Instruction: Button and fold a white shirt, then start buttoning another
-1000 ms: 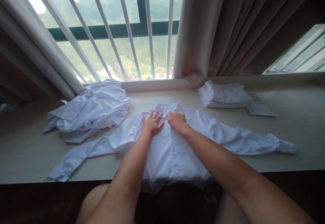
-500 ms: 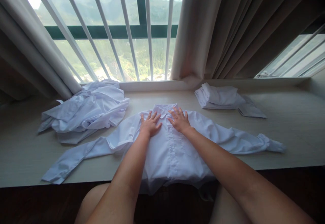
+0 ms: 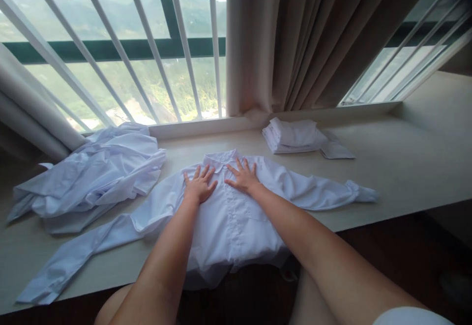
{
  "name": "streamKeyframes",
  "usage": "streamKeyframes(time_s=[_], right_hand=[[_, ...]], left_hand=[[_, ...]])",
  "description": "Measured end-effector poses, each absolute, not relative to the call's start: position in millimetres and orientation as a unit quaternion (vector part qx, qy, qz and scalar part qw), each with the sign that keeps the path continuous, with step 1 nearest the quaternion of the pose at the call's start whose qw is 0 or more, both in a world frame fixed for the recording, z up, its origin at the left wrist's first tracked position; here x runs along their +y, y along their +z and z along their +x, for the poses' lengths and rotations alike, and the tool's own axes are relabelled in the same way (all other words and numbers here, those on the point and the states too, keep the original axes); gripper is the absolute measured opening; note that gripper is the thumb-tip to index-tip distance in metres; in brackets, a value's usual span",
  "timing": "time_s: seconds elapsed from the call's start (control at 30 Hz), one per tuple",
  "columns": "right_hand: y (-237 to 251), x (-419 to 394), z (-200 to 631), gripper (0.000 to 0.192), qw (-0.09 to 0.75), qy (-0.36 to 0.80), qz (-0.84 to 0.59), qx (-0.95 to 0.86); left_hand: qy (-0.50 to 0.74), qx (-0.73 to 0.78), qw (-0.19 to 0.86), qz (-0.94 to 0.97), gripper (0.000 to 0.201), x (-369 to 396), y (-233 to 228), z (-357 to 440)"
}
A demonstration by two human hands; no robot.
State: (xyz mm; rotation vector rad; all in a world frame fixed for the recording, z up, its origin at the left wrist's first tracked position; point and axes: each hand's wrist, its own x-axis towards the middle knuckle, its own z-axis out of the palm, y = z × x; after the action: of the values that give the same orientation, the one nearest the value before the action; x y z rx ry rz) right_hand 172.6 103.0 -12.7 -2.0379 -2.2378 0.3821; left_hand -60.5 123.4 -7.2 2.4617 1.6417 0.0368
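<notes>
Both hands, left hand [image 3: 199, 187] and right hand [image 3: 242, 179], press flat and unclenched on the white shirt [image 3: 236, 217] just below its collar [image 3: 220, 158], sleeves probably trailing outward either side along the ledge [image 3: 405, 167].

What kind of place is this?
Probably a high-up bedroom or hotel room: a wide window ledge under a barred window with curtains, mountains outside, and white shirts being laid out.
</notes>
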Motion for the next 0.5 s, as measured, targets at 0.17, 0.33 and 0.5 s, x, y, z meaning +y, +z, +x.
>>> streamKeyframes(time_s=[0.17,0.33,0.5], right_hand=[[-1.9,81.7,186.9,0.068,0.144,0.054,-0.668,-0.728],[15.0,37.6,291.4,0.044,0.193,-0.006,-0.754,-0.628],[37.3,-38.8,452.5,0.048,0.135,0.031,-0.922,-0.361]], left_hand=[[-0.001,0.551,0.073,0.831,0.067,125.9,-5.2,-59.2],[-0.013,0.544,0.067,0.836,0.068,131.2,-5.9,-59.3],[-0.014,0.545,0.066,0.836,0.07,135.0,-5.7,-58.9]])
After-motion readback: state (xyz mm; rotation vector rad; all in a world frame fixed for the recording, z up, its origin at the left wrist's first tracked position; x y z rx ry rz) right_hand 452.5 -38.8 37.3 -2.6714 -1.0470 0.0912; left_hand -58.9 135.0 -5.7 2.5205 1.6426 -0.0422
